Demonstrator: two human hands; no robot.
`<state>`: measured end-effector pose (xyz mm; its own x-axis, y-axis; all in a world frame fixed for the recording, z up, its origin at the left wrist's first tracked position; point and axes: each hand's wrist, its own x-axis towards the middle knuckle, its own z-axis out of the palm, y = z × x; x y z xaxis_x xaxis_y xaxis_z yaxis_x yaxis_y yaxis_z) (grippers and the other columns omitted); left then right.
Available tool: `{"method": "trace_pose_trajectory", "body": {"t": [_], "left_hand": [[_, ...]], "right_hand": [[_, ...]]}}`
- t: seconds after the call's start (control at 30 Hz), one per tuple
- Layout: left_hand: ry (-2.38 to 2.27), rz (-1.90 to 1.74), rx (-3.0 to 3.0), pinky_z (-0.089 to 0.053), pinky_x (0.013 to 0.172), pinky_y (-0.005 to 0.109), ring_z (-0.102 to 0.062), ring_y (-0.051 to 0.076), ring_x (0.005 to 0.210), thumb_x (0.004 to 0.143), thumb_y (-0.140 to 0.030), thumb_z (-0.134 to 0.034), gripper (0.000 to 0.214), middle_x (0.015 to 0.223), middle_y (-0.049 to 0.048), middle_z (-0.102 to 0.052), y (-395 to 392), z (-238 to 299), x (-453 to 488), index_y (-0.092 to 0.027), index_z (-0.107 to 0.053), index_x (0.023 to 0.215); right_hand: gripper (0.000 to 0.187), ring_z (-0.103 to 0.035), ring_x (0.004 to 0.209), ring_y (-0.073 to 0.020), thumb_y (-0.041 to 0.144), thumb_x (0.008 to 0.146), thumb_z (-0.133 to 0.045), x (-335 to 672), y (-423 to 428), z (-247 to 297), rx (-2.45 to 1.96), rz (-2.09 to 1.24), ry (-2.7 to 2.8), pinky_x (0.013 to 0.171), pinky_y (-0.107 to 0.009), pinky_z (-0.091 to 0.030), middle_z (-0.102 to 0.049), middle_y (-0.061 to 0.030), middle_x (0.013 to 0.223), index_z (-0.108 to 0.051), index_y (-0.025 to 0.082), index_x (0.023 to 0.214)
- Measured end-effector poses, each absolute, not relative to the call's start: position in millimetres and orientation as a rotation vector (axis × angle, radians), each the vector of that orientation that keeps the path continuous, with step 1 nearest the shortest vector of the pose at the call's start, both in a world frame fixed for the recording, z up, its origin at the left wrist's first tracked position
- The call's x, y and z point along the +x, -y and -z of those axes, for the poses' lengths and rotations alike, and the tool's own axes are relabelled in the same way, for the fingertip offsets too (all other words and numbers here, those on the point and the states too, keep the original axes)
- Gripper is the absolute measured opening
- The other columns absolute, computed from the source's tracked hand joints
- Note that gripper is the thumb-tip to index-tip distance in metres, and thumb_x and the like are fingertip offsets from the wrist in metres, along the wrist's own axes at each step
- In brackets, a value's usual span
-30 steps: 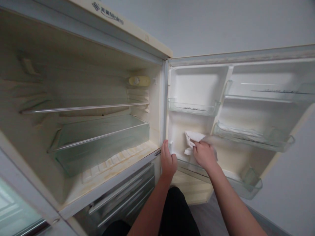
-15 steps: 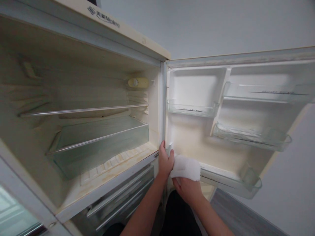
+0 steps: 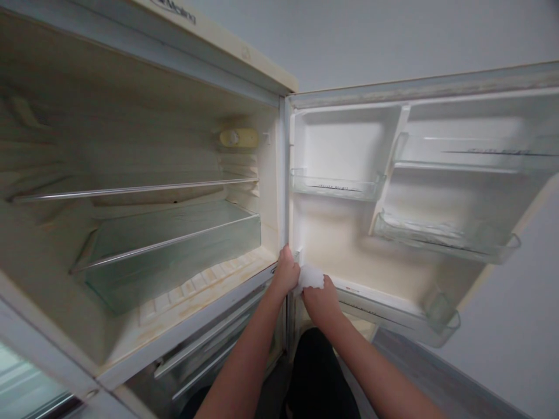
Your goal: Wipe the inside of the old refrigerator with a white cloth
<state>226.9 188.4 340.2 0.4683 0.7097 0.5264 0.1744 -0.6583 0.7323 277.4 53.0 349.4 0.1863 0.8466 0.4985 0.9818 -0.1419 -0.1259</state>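
Observation:
My right hand (image 3: pixel 322 299) is closed on a white cloth (image 3: pixel 311 277), bunched up near the lower hinge side of the open fridge door (image 3: pixel 336 230). Right beside it, my left hand (image 3: pixel 287 272) has its fingers curled at the narrow gap where the door seal (image 3: pixel 288 174) meets the fridge body. Whatever lies under those left fingers is hidden. The cloth reaches close to the left hand, and part of it is covered by the right fingers.
To the left is the fridge compartment with a glass shelf (image 3: pixel 131 191) and a clear drawer (image 3: pixel 174 250). Door bins (image 3: pixel 445 235) jut out at the right. Below, a lower compartment (image 3: pixel 209 343) stands open with drawers in it. My knee (image 3: pixel 318 372) is close to the door.
My right hand has moved left and up toward the hinge, and the cloth is now bunched smaller. The left hand stays at the seal. The view has shifted slightly.

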Motion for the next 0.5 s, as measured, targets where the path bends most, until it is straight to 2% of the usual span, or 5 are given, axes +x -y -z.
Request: {"method": "trace_pose_trajectory", "body": {"t": [0.07,0.3,0.5], "left_hand": [[-0.764,-1.099,2.120,-0.036,0.112,0.043,-0.048,0.026,0.124,0.067,-0.005,-0.046,0.057,0.121,0.0115,-0.054,-189.9,-341.5,226.3,-0.018,-0.044,0.122],[-0.809,-0.949,2.109,-0.037,0.109,0.039,-0.049,0.023,0.119,0.069,-0.003,-0.045,0.051,0.117,0.0093,-0.054,-194.2,-347.0,223.2,-0.018,-0.044,0.118],[-0.745,-0.925,2.055,-0.035,0.111,0.041,-0.048,0.024,0.120,0.070,-0.004,-0.047,0.050,0.117,0.0104,-0.054,-198.6,-352.3,219.6,-0.016,-0.044,0.119]], "right_hand": [[0.022,-0.062,0.100,-0.0305,0.007,0.086,-0.052,273.3,-54.7,-349.5,-2.130,0.445,1.720,0.088,-0.046,-0.044,-0.071,-0.0153,0.097,-0.073,0.012,0.093],[0.025,-0.060,0.103,-0.0299,0.014,0.092,-0.052,259.6,-58.1,-361.0,-2.305,0.502,1.717,0.083,-0.042,-0.040,-0.069,-0.0149,0.110,-0.071,0.014,0.109],[0.022,-0.058,0.104,-0.0311,0.024,0.091,-0.057,267.2,-62.9,-351.2,-2.247,0.436,1.755,0.083,-0.042,-0.036,-0.070,-0.0153,0.104,-0.074,0.016,0.101]]}}
